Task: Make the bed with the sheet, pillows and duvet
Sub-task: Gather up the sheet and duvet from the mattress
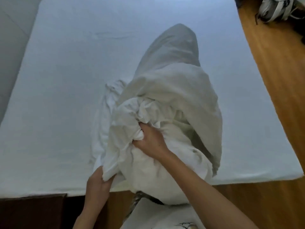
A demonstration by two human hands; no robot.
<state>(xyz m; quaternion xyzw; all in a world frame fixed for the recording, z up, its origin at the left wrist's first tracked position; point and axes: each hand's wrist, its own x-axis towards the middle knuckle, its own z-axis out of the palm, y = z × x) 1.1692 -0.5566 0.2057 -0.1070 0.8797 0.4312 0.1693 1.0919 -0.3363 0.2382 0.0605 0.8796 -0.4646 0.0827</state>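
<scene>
A white pillow (173, 90) lies lengthwise on the bed, its far end inside a pale pillowcase (175, 52) that is bunched around its middle. The bed's fitted white sheet (66, 80) is spread flat over the mattress. My right hand (151, 140) grips a crumpled fold of white cloth at the pillow's near end, fingers buried in it. My left hand (97, 180) pinches the lower left edge of the same white cloth near the bed's front edge. The pillow's near end hangs over the edge toward me.
A wooden floor (277, 80) runs along the bed's right side and front. A bag or shoes (279, 9) lie at the top right. A dark wooden piece of furniture (33, 210) stands at the lower left. A grey wall (11, 38) borders the left.
</scene>
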